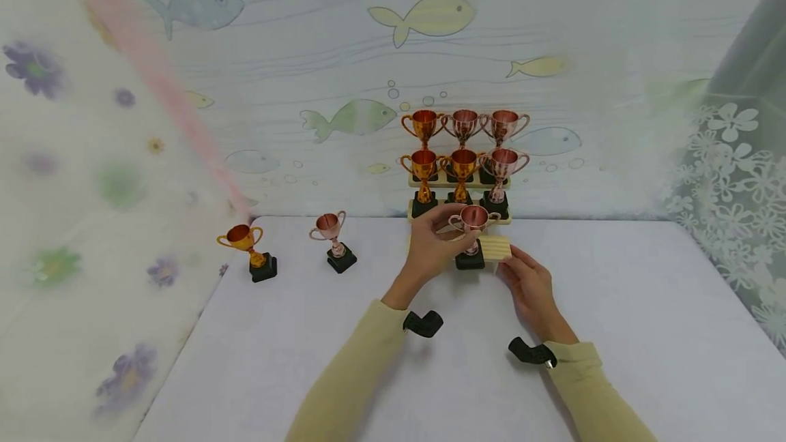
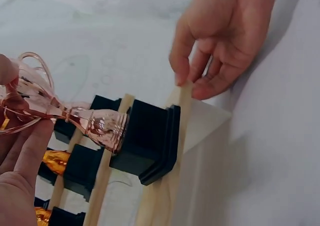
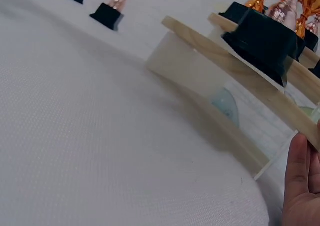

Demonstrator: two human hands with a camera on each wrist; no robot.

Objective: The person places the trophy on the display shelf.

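Note:
My left hand (image 1: 432,241) grips a small rose-gold trophy (image 1: 471,249) by its cup. The trophy's black base (image 2: 150,141) is at the lowest step of a wooden tiered rack (image 1: 495,248); in the right wrist view it overlaps that board's front edge, and I cannot tell if it bears its full weight there. My right hand (image 1: 533,292) pinches the right end of the same lowest board (image 2: 184,93). On the two upper steps stand several trophies, among them a gold one (image 1: 424,168) and a rose-gold one (image 1: 503,166).
Left of the rack, a gold trophy (image 1: 241,241) and a rose-gold trophy (image 1: 329,227) stand apart on the white-covered table (image 1: 245,360). Behind rises a fish-patterned curtain (image 1: 276,74). A clear plate (image 3: 190,66) supports the rack's lowest board.

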